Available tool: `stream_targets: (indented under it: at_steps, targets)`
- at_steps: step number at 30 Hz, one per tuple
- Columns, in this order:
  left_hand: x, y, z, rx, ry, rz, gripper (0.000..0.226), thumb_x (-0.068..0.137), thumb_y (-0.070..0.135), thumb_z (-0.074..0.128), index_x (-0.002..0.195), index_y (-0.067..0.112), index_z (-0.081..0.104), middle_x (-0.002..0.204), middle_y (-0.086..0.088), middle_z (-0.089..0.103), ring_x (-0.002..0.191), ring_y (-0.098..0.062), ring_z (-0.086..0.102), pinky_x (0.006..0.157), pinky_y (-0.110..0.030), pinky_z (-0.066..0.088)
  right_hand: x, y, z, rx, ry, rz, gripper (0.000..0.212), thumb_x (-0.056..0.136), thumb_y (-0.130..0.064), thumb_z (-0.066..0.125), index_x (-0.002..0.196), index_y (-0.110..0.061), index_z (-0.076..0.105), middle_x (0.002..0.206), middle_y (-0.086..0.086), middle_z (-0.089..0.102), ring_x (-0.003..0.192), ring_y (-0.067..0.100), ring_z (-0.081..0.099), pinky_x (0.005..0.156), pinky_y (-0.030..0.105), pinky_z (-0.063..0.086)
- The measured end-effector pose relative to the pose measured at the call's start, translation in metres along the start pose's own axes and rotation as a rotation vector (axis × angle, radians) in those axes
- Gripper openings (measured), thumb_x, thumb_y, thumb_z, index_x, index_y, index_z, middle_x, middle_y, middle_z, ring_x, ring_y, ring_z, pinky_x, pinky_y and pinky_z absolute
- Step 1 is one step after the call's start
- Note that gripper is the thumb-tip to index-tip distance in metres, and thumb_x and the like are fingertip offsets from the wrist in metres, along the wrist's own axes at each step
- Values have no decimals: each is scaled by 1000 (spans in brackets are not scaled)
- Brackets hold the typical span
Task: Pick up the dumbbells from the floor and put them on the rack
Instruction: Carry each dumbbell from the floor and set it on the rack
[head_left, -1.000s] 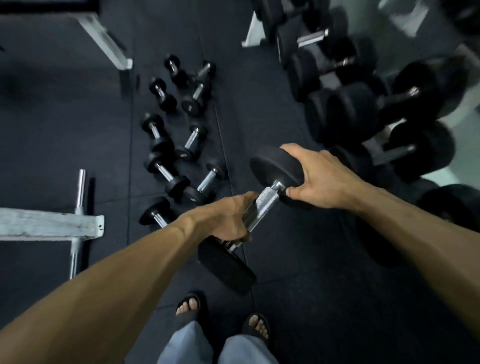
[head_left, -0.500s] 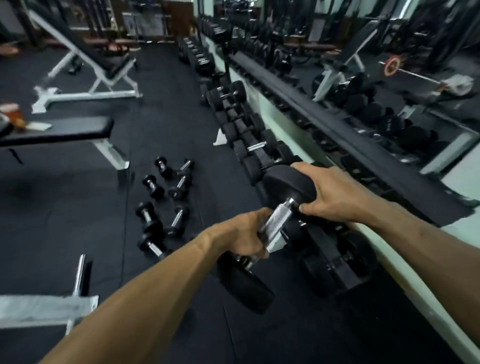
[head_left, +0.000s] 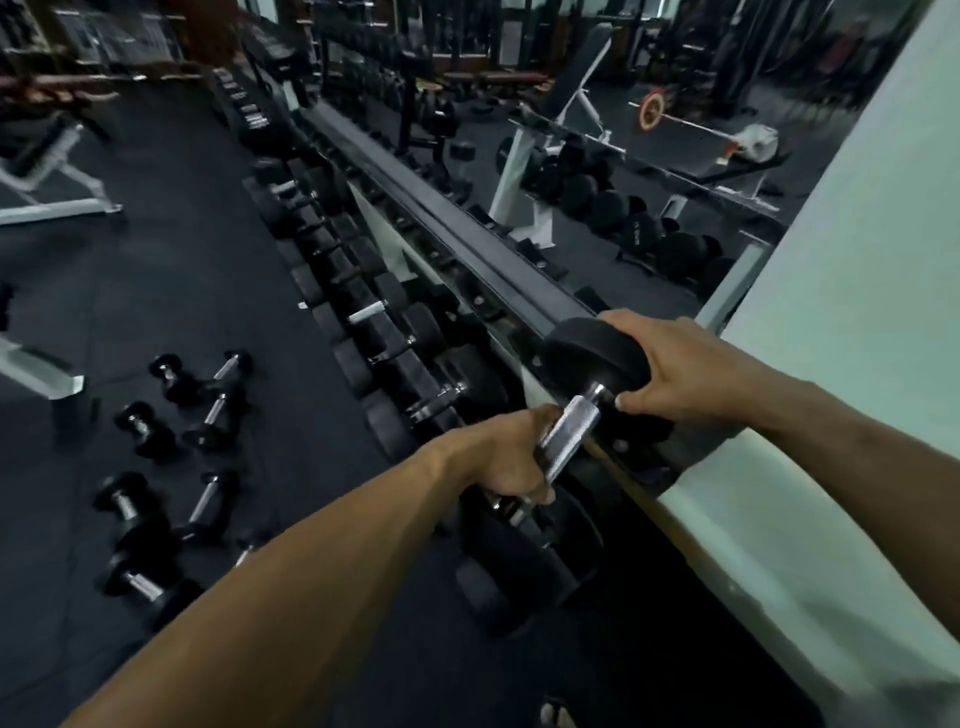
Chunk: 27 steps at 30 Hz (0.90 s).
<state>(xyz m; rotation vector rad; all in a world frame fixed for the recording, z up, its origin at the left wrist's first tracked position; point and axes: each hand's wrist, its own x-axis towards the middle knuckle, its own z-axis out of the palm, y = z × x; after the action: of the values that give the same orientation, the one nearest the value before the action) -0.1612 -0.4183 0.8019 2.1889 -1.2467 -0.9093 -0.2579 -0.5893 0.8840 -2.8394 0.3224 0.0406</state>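
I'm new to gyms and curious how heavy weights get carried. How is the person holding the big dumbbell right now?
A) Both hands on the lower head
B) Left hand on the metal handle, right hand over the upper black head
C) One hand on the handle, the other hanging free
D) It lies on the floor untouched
B: the left hand wraps the metal handle of the dumbbell, while the right hand cups its upper black head.

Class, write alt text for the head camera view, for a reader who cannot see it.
Two bare hands carry a black dumbbell toward a long rack of dumbbells: the left hand grips its chrome handle, the right hand cups the upper head. Several smaller dumbbells lie on the dark gym floor to the left.
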Motion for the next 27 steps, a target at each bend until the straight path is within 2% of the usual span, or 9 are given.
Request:
stream_targets:
  at_steps: [2,5,8,13,17,20,22,25,27]
  targets:
    - [44,22,3,4,-7,3,83,72,15,79,142,20,33,101,0,63,92,-22,64,76,-36,57,14,45,-12,4,-14,27,82,71,-26,78,137,-46,35,108,-1,68,91,24,67,85,43,57]
    - [107,50,6,-5,-15,28,82,75,13,78,143,22,33,94,4,59,84,-16,59,60,-20,48,32,108,-28,-4,-23,57,75,72,-23,77,134,-42,39,102,0,68,84,22,67,78,42,58]
    - [164,68,13,5,-25,53,79,76,12,77,143,21,35,84,9,56,81,-16,58,56,-16,42,50,162,-35,-6,-30,73,73,73,-22,76,132,-43,39,100,1,67,83,23,66,76,42,58]
    - [237,70,32,-6,-76,2,88,76,14,78,147,26,28,85,12,54,80,-14,57,69,-23,43,72,227,-23,19,-71,96,68,77,-19,73,134,-37,41,96,2,69,80,21,67,76,42,57]
    - [271,63,44,5,-128,-57,91,75,16,79,149,27,26,119,-1,58,100,-19,56,87,-29,47,87,260,-2,62,-104,132,72,77,-16,74,138,-33,40,94,2,69,79,21,66,77,40,57]
    - [284,60,41,38,-173,-101,92,76,19,79,149,28,25,137,-2,51,117,-22,53,102,-37,44,98,273,9,101,-124,161,71,77,-16,76,137,-32,41,95,1,68,79,18,66,75,36,57]
    - [287,58,36,41,-192,-115,92,77,19,79,150,28,25,140,0,49,120,-22,51,101,-32,42,106,274,10,71,-133,154,67,77,-18,76,134,-32,43,90,0,68,77,18,65,73,31,53]
    - [287,55,32,23,-200,-125,91,77,19,79,149,29,25,140,0,49,123,-21,50,99,-30,40,113,270,8,10,-158,138,63,78,-19,75,131,-31,44,88,-2,67,77,19,61,79,29,42]
    - [286,53,33,9,-199,-125,91,76,20,80,149,31,26,137,0,51,119,-21,52,98,-31,43,114,270,7,6,-189,156,67,79,-21,75,134,-32,39,93,0,68,78,21,63,80,30,47]
